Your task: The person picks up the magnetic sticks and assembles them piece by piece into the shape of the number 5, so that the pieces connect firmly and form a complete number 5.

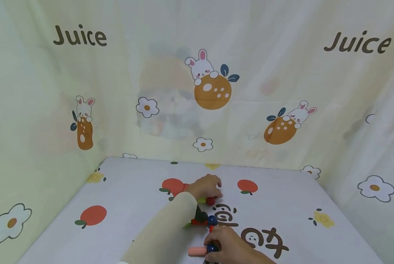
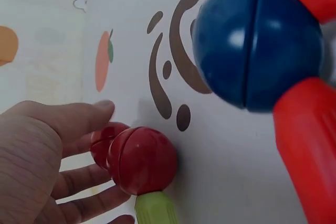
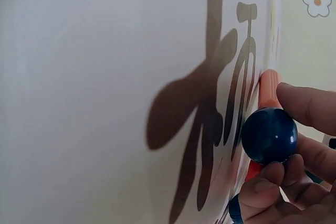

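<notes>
Magnetic balls and rods lie on the white printed cloth. My left hand is at the far end of them, fingers spread beside two red balls, the nearer red ball joined to a light green rod. At the near end my right hand pinches a blue ball between thumb and fingers. A pink rod sticks out leftward from that ball. A red rod runs toward another blue ball. Next to it are a dark green ball and another red rod, partly behind my left sleeve.
The cloth has printed apples, lemons and dark lettering. Pale curtains with rabbits and flowers enclose the back and both sides. My left forearm crosses the near left part of the table.
</notes>
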`<state>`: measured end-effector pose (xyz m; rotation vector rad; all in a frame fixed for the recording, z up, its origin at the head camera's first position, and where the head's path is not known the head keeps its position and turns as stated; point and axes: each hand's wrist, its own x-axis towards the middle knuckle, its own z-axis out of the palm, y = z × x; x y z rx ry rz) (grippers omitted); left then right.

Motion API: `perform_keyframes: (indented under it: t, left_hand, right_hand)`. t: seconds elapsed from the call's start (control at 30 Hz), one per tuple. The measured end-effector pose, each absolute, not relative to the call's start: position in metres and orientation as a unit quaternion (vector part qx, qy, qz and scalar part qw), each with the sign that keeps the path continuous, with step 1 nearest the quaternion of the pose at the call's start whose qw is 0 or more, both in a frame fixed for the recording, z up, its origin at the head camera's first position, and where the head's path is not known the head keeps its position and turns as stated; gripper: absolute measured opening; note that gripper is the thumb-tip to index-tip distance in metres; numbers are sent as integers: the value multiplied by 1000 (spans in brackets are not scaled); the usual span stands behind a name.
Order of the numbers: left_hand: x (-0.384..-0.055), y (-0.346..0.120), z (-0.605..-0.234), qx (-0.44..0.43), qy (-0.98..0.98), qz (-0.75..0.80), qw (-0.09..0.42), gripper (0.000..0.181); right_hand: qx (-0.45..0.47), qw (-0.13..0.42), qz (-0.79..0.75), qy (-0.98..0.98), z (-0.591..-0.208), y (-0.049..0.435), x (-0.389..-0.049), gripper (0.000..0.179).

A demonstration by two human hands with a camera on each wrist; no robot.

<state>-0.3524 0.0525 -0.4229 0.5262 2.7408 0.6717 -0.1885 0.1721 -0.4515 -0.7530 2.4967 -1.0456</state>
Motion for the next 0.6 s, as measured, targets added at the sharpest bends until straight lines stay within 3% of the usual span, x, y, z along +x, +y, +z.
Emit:
perform_keyframes:
  t: [0.27,0.6]
  left_hand:
    - [-358,56,-430,178,944,247,127,22]
    - [-365,45,-414,204,938,262,103,17]
  right_hand:
    - [-240,187,-394,867,-457,173,-186,13]
    - [-236,182,-388,872,-459,172,-188,13]
